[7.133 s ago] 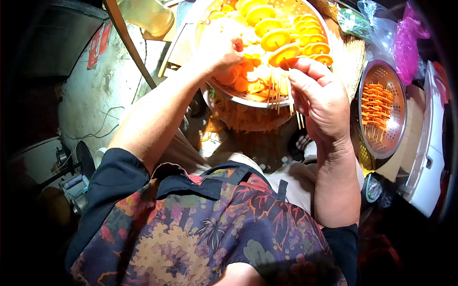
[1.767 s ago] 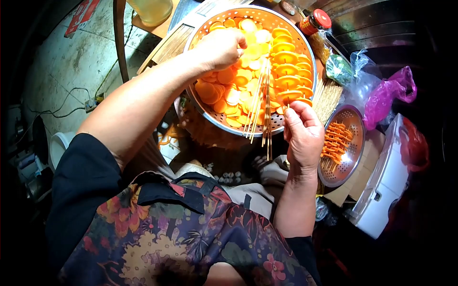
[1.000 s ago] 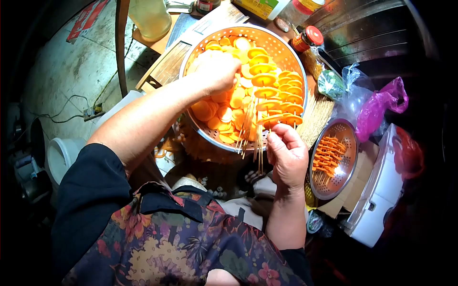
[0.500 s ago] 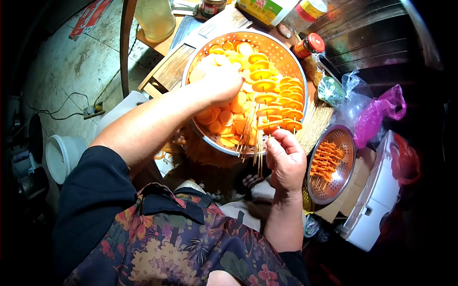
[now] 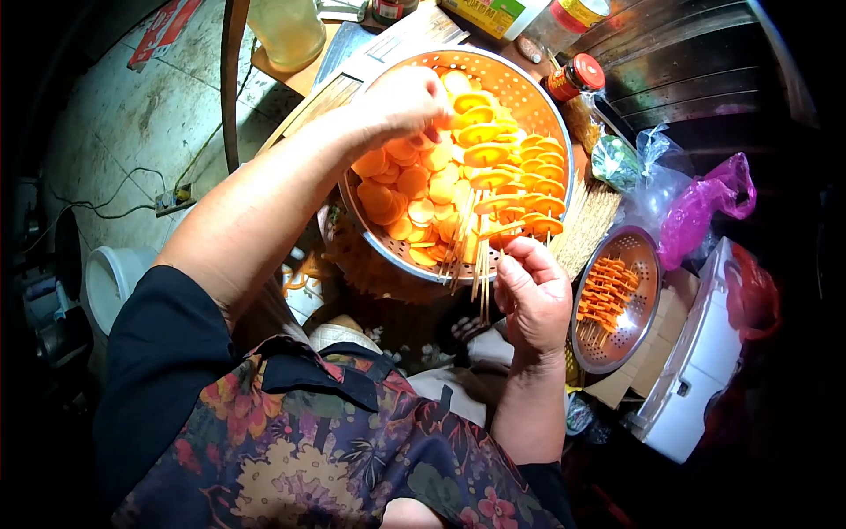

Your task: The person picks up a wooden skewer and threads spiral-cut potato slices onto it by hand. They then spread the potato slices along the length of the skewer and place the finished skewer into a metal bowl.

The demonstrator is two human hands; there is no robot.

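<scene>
A perforated metal colander [image 5: 551, 110] holds a heap of thin round orange slices [image 5: 414, 182]. Loaded skewers of spaced slices [image 5: 539, 181] lie along its right side, their bare sticks [image 5: 459, 247] reaching over the near rim. Over the upper left of the heap, my left hand [image 5: 407, 101] is closed, its fingertips beside the far end of a row of slices [image 5: 480, 132]; glare hides what they hold. Below the near end of that row, my right hand [image 5: 535, 295] pinches the skewer between thumb and fingers.
Bare skewers [image 5: 586, 225] lie right of the colander. A smaller colander [image 5: 650, 264] holds finished skewers. Plastic bags [image 5: 705, 207], a red-lidded jar [image 5: 582, 75] and a white box [image 5: 692, 375] are on the right. A glass jar [image 5: 286, 35] stands top left, a white bucket [image 5: 110, 282] far left.
My left hand has risen from low over the heap towards the colander's far side, uncovering more slices. My right hand keeps its pinch, nearly unmoved.
</scene>
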